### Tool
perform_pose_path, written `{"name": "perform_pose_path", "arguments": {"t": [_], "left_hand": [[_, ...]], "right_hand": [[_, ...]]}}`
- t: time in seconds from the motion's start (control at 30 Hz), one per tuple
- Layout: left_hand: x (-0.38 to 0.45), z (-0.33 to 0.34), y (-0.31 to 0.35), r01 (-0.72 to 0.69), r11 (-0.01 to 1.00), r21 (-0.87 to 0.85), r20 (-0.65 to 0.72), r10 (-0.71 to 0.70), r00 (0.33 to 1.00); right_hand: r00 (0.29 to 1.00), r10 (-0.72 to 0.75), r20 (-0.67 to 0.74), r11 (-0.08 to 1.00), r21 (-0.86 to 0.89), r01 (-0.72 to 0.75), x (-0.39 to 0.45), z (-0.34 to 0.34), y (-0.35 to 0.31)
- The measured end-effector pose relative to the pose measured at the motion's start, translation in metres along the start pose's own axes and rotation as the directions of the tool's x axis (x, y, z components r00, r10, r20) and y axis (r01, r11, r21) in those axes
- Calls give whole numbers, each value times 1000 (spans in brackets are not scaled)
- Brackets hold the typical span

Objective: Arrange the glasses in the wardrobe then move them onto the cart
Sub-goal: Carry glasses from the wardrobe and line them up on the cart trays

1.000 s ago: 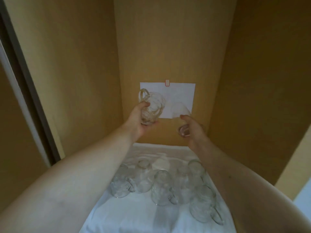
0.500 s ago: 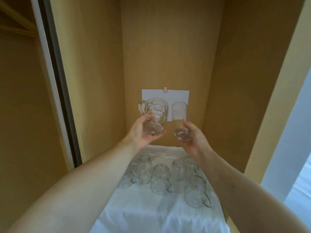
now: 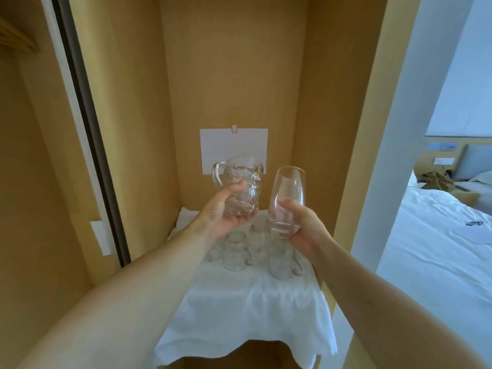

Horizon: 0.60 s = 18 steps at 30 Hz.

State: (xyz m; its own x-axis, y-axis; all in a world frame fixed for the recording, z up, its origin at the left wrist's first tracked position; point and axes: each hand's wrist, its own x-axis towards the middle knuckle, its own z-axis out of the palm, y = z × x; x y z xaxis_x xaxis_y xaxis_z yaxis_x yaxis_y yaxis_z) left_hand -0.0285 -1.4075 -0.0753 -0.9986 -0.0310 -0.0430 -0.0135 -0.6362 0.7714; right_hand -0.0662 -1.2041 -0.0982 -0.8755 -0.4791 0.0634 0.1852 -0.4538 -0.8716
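My left hand [image 3: 223,211] grips a clear glass mug with a handle [image 3: 239,182], held upright above the wardrobe shelf. My right hand [image 3: 303,225] grips a tall plain glass [image 3: 287,193] by its lower part, beside the mug and tilted a little to the right. Below both hands several clear glass mugs [image 3: 235,253] stand upside down in a cluster on a white cloth [image 3: 245,315] that covers the shelf. My arms partly hide the cluster.
The wooden wardrobe niche [image 3: 234,75] has a white paper sheet [image 3: 234,145] stuck on its back wall. A dark sliding door edge [image 3: 90,129] runs down the left. On the right a room opens with a white bed [image 3: 439,257]. No cart is in view.
Both hands have drawn back from the wardrobe with their glasses and now sit lower in view. The view has pulled back and turned right, so the bed shows.
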Motion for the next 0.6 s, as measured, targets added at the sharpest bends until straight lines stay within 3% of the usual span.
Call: {"name": "perform_pose_path", "arguments": {"t": [0.07,0.27,0.5,0.6], "left_hand": [[-5,9,-7,22,1000,-12,63,-21,998],[-15,42,-27,41,999,-25,199,-35,979],[-16,108,-65,82,996,36,359,-89,929],[-19,148,-92,91,994,55,424,-105,899]], "right_hand": [[1000,-26,-10,999,-19,26,-13,-9,-6],[979,-131,158,991,-17,135,-55,-32,-35],[972,-205,114,972,-92,216,-114,-78,-67],[982,-191,-2,980,-50,190,-142,-107,-87]]}}
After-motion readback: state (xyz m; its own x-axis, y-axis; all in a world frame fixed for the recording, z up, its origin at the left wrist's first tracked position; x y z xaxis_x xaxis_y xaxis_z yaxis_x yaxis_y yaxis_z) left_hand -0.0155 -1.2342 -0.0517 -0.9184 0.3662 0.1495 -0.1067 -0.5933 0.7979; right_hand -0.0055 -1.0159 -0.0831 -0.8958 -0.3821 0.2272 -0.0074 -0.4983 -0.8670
